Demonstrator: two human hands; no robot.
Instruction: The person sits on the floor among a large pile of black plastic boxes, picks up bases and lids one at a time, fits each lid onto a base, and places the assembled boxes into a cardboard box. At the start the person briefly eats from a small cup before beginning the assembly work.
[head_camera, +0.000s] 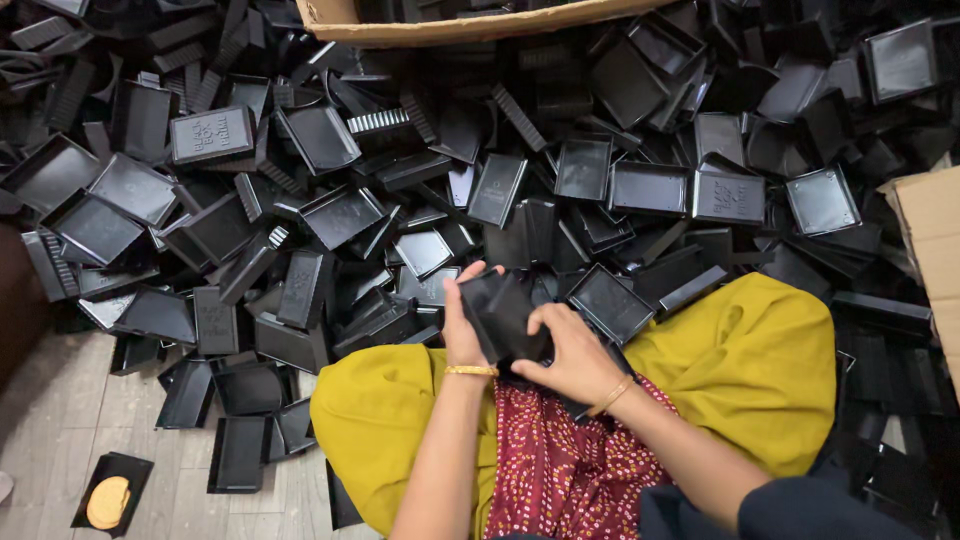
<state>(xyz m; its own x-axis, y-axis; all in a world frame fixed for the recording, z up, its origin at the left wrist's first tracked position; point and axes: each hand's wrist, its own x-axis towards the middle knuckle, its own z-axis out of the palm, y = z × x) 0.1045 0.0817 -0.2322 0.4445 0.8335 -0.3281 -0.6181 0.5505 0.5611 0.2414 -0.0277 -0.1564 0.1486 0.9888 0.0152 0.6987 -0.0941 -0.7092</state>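
Black plastic tray (503, 315), a small rectangular piece with a matte surface and raised walls, sits between both hands just above the person's lap, tilted with one corner pointing up. Left hand (462, 325) grips its left edge, thumb and fingers curled around the rim; a thin gold bangle (471, 370) circles that wrist. Right hand (572, 352) presses against the tray's right and lower side, fingers bent over it, with another slim bangle (611, 396) at the wrist. Both hands are closed on the same piece, close together.

Beyond the hands spreads a heap of trays (330, 215) of the same kind: shallow, rectangular, dark and slightly glossy, some face up showing flat recessed floors, some upside down with faint embossed lettering, others on edge showing ribbed sides. They lie tumbled over one another across nearly the whole view.

Mustard-yellow cloth (745, 365) covers the knees, smooth and plain, with maroon fabric (560, 465) dotted in white between them.

A brown cardboard box (450, 25) rims the top edge, and a second carton (932, 240) stands at the right. On the pale wood-grain floor (60, 420) at lower left, one tray (112, 490) holds a round tan disc (108, 502).
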